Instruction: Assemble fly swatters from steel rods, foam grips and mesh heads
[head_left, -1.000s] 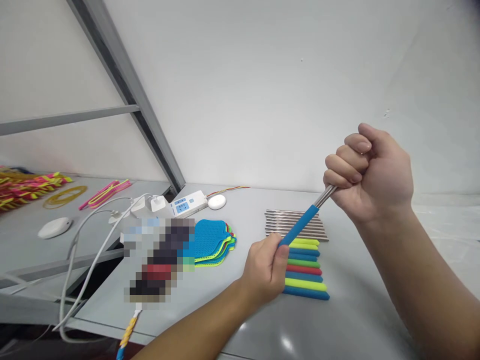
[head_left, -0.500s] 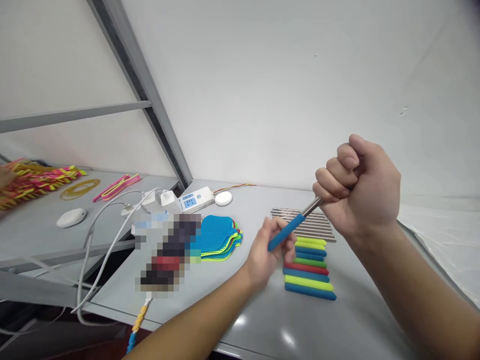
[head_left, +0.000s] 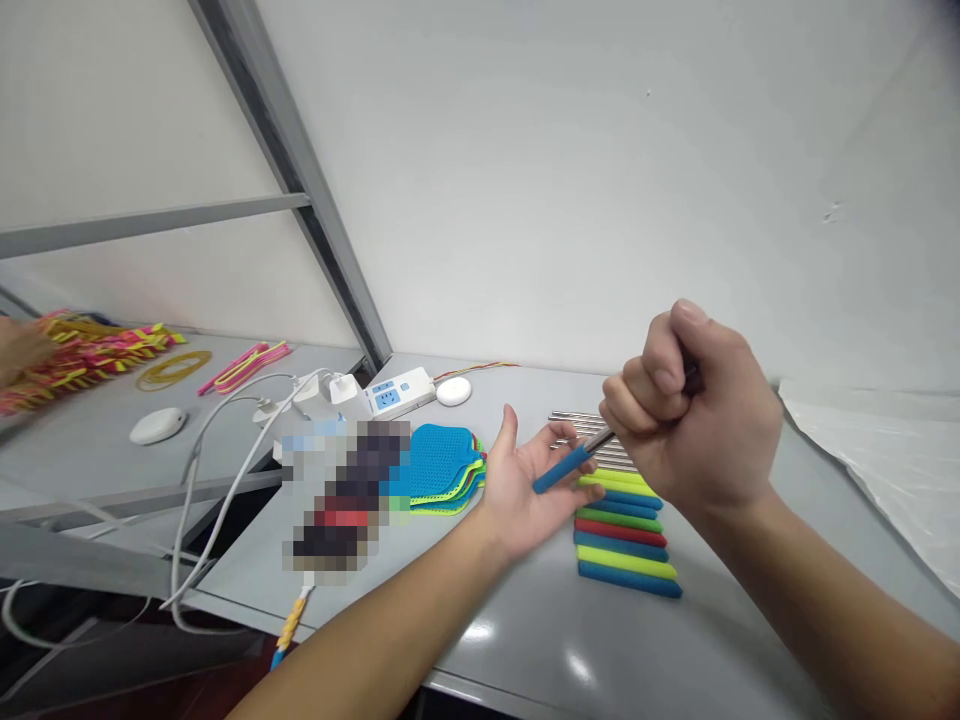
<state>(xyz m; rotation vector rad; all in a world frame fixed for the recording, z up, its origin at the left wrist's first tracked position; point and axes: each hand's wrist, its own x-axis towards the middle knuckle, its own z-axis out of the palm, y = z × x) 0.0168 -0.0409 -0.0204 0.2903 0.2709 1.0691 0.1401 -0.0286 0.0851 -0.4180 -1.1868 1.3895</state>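
Observation:
My right hand (head_left: 694, 410) is closed in a fist around a metal rod (head_left: 598, 441), which slants down to the left. On the rod's lower end sits a blue handle sleeve (head_left: 561, 469). The sleeve's tip touches the palm of my left hand (head_left: 529, 490), which lies palm up with its fingers spread. Under and beside the hands is a row of handle sleeves (head_left: 626, 568) in blue, yellow-green, red and green. Several loose metal rods (head_left: 574, 425) lie behind that row, partly covered by my hands.
Left of my left hand is a stack of perforated fly swatter heads (head_left: 442, 460). A power strip (head_left: 397, 396), a white round device (head_left: 454, 390) and white cables (head_left: 225, 490) are farther back. Another person's hand (head_left: 22, 350) is at pink-yellow material (head_left: 112, 360), far left.
My left hand has opened from around the blue sleeve. My right hand has moved down and left, and more of the sleeve's tip now rests against the left palm.

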